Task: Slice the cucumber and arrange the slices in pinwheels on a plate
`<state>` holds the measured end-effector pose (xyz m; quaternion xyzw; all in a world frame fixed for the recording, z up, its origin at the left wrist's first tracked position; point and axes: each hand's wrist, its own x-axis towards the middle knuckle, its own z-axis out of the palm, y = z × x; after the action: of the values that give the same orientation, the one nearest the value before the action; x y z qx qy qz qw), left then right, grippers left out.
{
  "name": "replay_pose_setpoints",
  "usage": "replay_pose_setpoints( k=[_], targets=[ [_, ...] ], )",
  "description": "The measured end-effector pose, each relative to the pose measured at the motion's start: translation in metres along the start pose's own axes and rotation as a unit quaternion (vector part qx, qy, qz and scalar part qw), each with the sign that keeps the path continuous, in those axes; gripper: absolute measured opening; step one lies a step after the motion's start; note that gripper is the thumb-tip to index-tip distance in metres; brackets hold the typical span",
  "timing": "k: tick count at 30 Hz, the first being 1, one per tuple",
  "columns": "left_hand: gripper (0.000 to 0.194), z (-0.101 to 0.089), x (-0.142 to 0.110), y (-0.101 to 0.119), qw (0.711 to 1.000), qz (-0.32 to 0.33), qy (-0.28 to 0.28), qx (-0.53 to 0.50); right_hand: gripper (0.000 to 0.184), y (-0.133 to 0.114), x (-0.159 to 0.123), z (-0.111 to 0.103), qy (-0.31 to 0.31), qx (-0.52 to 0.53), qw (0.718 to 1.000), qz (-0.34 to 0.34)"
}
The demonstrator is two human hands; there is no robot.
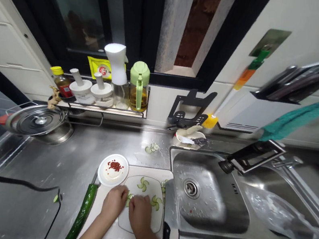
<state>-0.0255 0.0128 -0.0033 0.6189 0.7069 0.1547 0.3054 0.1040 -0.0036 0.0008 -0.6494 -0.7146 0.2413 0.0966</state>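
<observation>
My left hand [115, 201] is closed at the left edge of a white square plate [145, 203], its fingertips hidden beneath the knuckles. Over the middle of that plate, my right hand [140, 212] is curled with its fingers pressed together. Thin cucumber slices [129, 200] show between the two hands; what the fingers hold is hidden. More slices form a pinwheel [143, 184] at the plate's far side and another pinwheel [156, 202] to the right. The plate rests on a pale cutting board [110, 231]. A round white dish [111, 181] with small red pieces stands beyond my left hand.
A whole cucumber [81, 216] lies along the board's left side. On its right lies a knife [171, 211], black handle towards me. The sink [210, 201] is further right. Slice scraps [151, 148] sit behind the board. A lidded pot [39, 124] stands at left.
</observation>
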Motion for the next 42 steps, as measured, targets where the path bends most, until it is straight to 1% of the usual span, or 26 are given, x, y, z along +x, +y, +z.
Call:
replay_pose_setpoints(
  k=[4, 7, 11, 15, 20, 25, 30, 33, 36, 39, 42],
  targets=[
    [0.020, -0.011, -0.001, 0.000, 0.999, -0.012, 0.021, -0.034, 0.020, 0.008, -0.007, -0.007, 0.001, 0.008, 1.000, -0.008],
    [0.020, -0.023, 0.005, -0.011, 0.997, -0.047, 0.056, -0.028, 0.021, 0.017, -0.014, -0.013, 0.002, 0.014, 1.000, -0.015],
    [0.024, -0.042, 0.023, -0.033, 0.989, -0.114, 0.092, 0.033, 0.021, 0.028, -0.023, -0.020, 0.010, 0.031, 0.999, -0.009],
    [0.028, -0.055, 0.045, -0.049, 0.979, -0.135, 0.114, 0.098, 0.022, 0.037, -0.029, -0.023, 0.015, 0.043, 0.999, -0.003],
    [0.029, -0.053, 0.060, -0.057, 0.978, -0.129, 0.108, 0.124, 0.019, 0.046, -0.035, -0.016, 0.029, 0.054, 0.998, 0.002],
    [0.029, -0.050, 0.062, -0.060, 0.978, -0.116, 0.100, 0.140, 0.019, 0.051, -0.037, -0.012, 0.042, 0.055, 0.998, 0.011],
    [0.027, -0.052, 0.063, -0.058, 0.980, -0.105, 0.099, 0.138, 0.020, 0.052, -0.038, -0.012, 0.040, 0.053, 0.998, 0.010],
    [0.026, -0.054, 0.060, -0.056, 0.981, -0.107, 0.100, 0.130, 0.020, 0.052, -0.037, -0.011, 0.040, 0.057, 0.998, 0.004],
    [0.026, -0.054, 0.049, -0.052, 0.984, -0.106, 0.107, 0.096, 0.019, 0.052, -0.036, -0.011, 0.038, 0.060, 0.997, 0.008],
    [0.024, -0.047, 0.028, -0.044, 0.989, -0.085, 0.119, 0.017, 0.019, 0.051, -0.035, -0.013, 0.030, 0.061, 0.998, 0.015],
    [0.026, -0.033, 0.002, -0.034, 0.990, -0.073, 0.112, -0.050, 0.019, 0.047, -0.033, -0.016, 0.024, 0.061, 0.998, 0.010]
  ],
)
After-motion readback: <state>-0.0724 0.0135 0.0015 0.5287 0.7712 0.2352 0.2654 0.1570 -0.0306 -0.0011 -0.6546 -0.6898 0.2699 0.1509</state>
